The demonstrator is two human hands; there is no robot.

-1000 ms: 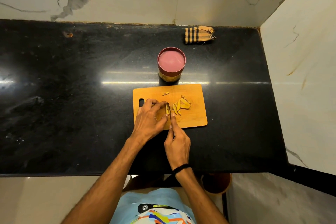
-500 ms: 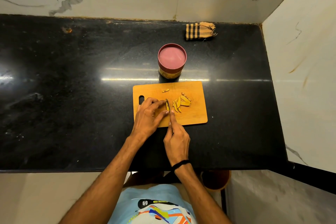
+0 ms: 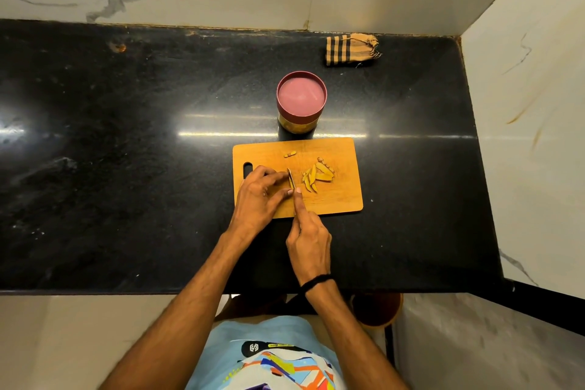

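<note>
A wooden cutting board (image 3: 342, 196) lies on the black counter. My left hand (image 3: 258, 199) sits on the board's left part, its curled fingers holding down a small yellow piece that is mostly hidden. My right hand (image 3: 308, 242) grips a knife (image 3: 290, 179), index finger stretched along the blade's back; the blade stands right beside my left fingertips. A pile of yellow-orange cut strips (image 3: 318, 176) lies to the right of the blade. One small piece (image 3: 289, 154) rests near the board's far edge.
A jar with a maroon lid (image 3: 301, 98) stands just behind the board. A folded striped cloth (image 3: 351, 49) lies at the back right by the wall. Marble walls close the back and right sides. Bare black counter (image 3: 126, 152) stretches to the left.
The knife blade and my left fingertips now sit farther left of the cut strips, leaving a gap. The camera view has shifted slightly.
</note>
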